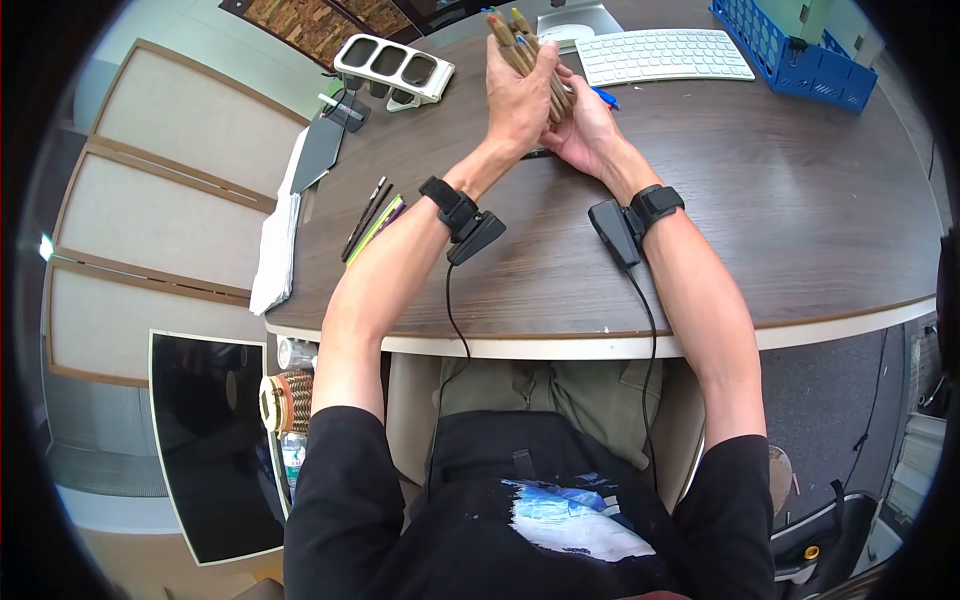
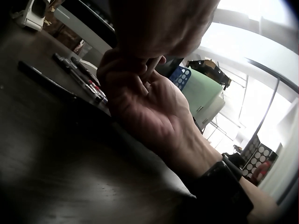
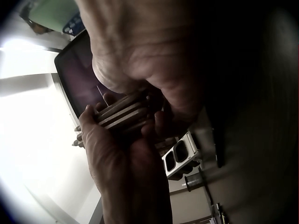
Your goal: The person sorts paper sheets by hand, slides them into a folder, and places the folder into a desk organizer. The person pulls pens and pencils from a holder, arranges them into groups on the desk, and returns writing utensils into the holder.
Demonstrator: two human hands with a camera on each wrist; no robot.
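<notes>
A bundle of wood-coloured pencils (image 1: 512,42) is held between both hands above the far middle of the desk, tilted, with coloured tips up. The left hand (image 1: 517,108) grips the bundle from its left side, thumb across the front. Around the lower part, the right hand (image 1: 588,130) cups and holds the pencils from the right. In the right wrist view the shafts (image 3: 122,112) lie side by side between the two hands, partly in shadow. Several pens (image 2: 79,77) lie on the desk beyond the hands in the left wrist view; a blue pen (image 1: 606,98) shows beside the right hand.
A white three-hole holder (image 1: 400,68) stands at the back left, near a dark cup (image 1: 347,111). Black, green and purple pencils (image 1: 374,222) lie by the left forearm. Papers (image 1: 279,245) line the left edge. A keyboard (image 1: 665,57) and blue basket (image 1: 822,77) stand back right.
</notes>
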